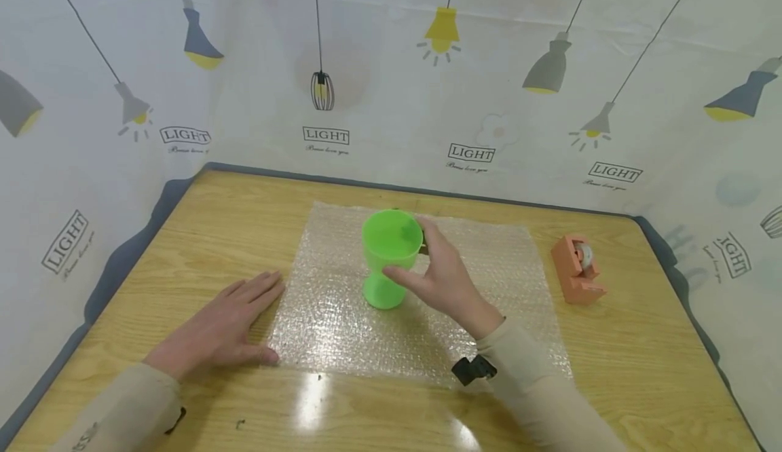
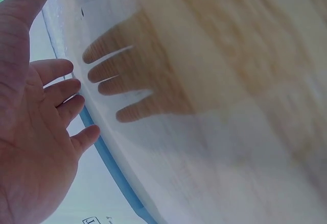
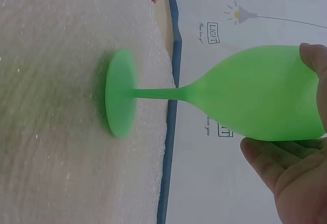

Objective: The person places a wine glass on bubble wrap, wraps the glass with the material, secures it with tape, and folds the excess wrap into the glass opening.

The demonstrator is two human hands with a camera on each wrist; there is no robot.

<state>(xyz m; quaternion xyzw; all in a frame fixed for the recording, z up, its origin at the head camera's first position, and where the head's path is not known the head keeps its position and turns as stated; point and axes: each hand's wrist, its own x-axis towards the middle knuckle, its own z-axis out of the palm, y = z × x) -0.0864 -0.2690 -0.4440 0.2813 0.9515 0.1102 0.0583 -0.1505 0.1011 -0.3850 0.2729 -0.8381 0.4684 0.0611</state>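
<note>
A green wine goblet (image 1: pixel 386 255) stands upright over a sheet of bubble wrap (image 1: pixel 495 282) on the table. My right hand (image 1: pixel 444 279) holds its bowl near the rim, thumb on the near side; the other fingers are partly hidden behind it. In the right wrist view the goblet (image 3: pixel 255 91) shows a thin stem and a round foot at the bubble wrap (image 3: pixel 56 112); whether it bears full weight there is unclear. At the sheet's left edge is my left hand (image 1: pixel 226 326), fingers extended and holding nothing. The left wrist view shows that hand (image 2: pixel 43 117) with fingers spread.
An orange tape dispenser (image 1: pixel 575 272) with a roll of tape sits right of the bubble wrap. The wooden table (image 1: pixel 232 214) is bordered at the back and sides by a white curtain (image 1: pixel 391 126) printed with lamps.
</note>
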